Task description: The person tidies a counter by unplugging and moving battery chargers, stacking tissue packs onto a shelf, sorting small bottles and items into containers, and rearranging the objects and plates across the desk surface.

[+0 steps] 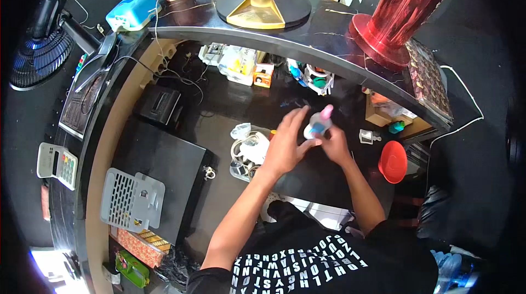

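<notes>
Over the dark table (298, 184), 1 pink-topped bottle (318, 126), partly blurred, is pinched in the right grip (333, 145); the left grip (286, 143) has its fingers spread, thumb beside the bottle. Beyond both grips curves the raised ledge (323, 20). Dark surface runs rightward past 1 small clear container (369, 137) to 1 red bowl (393, 161) near the table's right edge.

A curved black counter (296, 35) with pale veins arches over a lower dark desk (219, 91), with dark floor (471, 184) outside it and bright light (57, 269) at lower left.
</notes>
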Tool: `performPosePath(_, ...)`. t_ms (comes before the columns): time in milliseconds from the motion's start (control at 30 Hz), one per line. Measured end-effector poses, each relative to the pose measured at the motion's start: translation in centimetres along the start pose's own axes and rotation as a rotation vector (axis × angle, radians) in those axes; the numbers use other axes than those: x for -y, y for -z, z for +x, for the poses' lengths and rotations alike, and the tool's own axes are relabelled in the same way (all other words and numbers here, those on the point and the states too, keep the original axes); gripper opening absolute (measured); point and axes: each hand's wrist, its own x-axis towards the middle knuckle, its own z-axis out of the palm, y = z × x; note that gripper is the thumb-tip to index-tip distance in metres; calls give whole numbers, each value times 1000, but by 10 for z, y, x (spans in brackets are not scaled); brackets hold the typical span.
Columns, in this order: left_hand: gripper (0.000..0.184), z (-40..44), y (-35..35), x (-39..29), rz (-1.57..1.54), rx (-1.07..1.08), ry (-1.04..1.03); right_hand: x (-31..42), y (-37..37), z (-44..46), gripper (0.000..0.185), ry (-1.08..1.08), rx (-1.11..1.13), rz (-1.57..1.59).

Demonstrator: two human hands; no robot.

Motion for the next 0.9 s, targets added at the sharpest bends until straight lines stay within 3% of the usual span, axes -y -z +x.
performPosePath(33,63,-3,7,-4,66,-52,-37,-26,3,5,30,-95,-91,-114)
performPosePath(100,72,-27,31,0,96,-109,59,-71,13,17,27,-77,-273,-112)
performPosePath(167,87,-68,49,14,377,-219,268,-115,27,27,28,-171,-299,-361)
performPosePath(233,107,-106,53,17,378,-293,479,-125,30,36,36,-115,-409,-199)
performPosePath(300,135,-141,49,30,443,-189,539,-144,30,46,39,-121,-472,-155)
performPosePath(367,141,-159,42,38,414,-96,605,-147,30,48,41,-222,-434,-119)
performPosePath(433,143,-166,35,51,364,-49,645,-127,22,47,40,-258,-414,-23)
performPosePath(533,141,-170,21,70,248,-142,643,-114,11,43,37,-206,-384,42)
performPosePath(567,140,-170,16,77,236,-181,625,-138,3,43,31,-176,-431,157)
performPosePath(633,137,-166,10,81,217,-248,626,-128,1,42,25,-104,-438,37)
performPosePath(767,133,-153,2,86,228,-310,679,-138,-15,44,28,-207,-385,406)
performPosePath(900,132,-144,-10,94,228,-329,664,-122,-26,52,24,57,-211,-284)
